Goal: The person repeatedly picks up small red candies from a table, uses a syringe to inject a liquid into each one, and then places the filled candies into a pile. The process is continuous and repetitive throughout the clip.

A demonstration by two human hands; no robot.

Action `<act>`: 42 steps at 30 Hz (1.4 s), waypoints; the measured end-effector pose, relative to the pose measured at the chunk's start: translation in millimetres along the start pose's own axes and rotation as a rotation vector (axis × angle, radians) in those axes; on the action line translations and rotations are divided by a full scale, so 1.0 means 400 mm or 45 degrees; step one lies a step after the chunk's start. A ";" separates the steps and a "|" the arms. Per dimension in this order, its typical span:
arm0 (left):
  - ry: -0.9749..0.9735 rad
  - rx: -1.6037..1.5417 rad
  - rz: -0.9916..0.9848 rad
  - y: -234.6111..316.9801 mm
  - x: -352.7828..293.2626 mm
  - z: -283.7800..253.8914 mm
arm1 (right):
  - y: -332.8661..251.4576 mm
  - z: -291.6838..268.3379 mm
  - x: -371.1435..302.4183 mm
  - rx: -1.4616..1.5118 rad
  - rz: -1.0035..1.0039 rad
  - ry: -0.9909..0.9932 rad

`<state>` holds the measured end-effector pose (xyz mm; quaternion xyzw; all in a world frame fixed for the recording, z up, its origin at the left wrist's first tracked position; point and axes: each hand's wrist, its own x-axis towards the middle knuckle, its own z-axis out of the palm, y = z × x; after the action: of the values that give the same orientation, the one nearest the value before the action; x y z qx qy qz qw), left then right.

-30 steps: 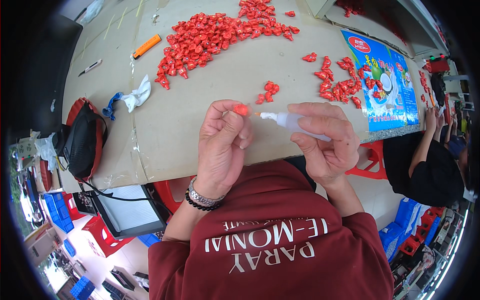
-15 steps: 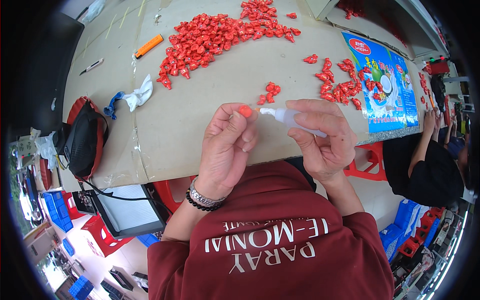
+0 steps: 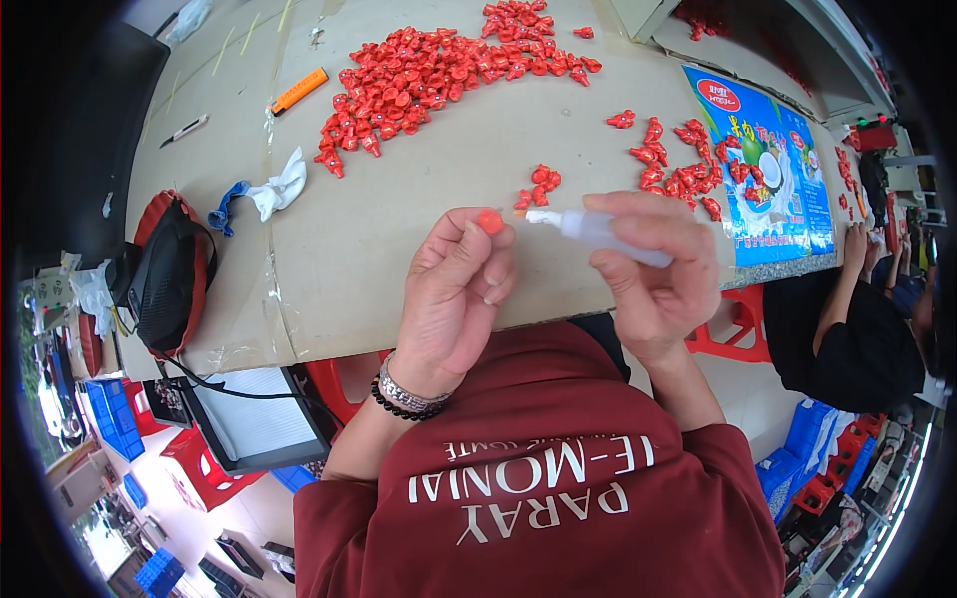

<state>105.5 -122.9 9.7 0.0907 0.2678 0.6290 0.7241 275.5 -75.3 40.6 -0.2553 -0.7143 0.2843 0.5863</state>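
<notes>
My left hand [image 3: 461, 264] pinches a small red plastic piece [image 3: 490, 221] between thumb and fingertips, its round face turned up. In my right hand [image 3: 663, 269] lies a translucent white squeeze bottle [image 3: 593, 230], gripped by thumb and fingers. The bottle's white nozzle [image 3: 544, 216] points left at the red piece, with a small gap between them. Just beyond the nozzle lies a little cluster of red pieces [image 3: 544, 179] on the table. A larger scattered group of red pieces [image 3: 688, 177] is farther right.
A big heap of red pieces [image 3: 399, 85] covers the far middle of the table [image 3: 399, 189]. Leftward are an orange box cutter [image 3: 299, 92], a pen [image 3: 184, 131], a crumpled white cloth [image 3: 281, 184] and a black-and-red bag [image 3: 171, 274]. A blue printed sheet [image 3: 743, 110] lies right; a co-worker's arm [image 3: 845, 279] shows beyond.
My right hand and the squeeze bottle have drawn slightly to the right, so the nozzle is farther from the red piece. My left hand has stayed nearly still.
</notes>
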 end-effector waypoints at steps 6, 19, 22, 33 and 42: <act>0.024 0.006 0.020 0.003 0.000 -0.009 | 0.052 -0.041 0.020 0.654 0.639 0.236; 0.076 0.006 0.017 0.019 -0.021 -0.048 | 0.135 -0.018 0.014 -0.248 0.780 -0.214; 0.068 -0.003 0.020 0.018 -0.025 -0.057 | 0.136 -0.003 0.012 -0.691 0.515 -0.341; 0.085 0.258 0.195 0.013 -0.029 -0.055 | 0.122 0.051 -0.011 -1.304 0.259 -0.451; 0.092 0.439 0.276 0.007 -0.037 -0.055 | 0.053 0.034 0.009 -0.346 0.614 -0.311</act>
<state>91.1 -141.0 -3.3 0.2192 0.3860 0.6509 0.6158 262.0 -59.1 26.0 -0.4576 -0.7297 0.3459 0.3722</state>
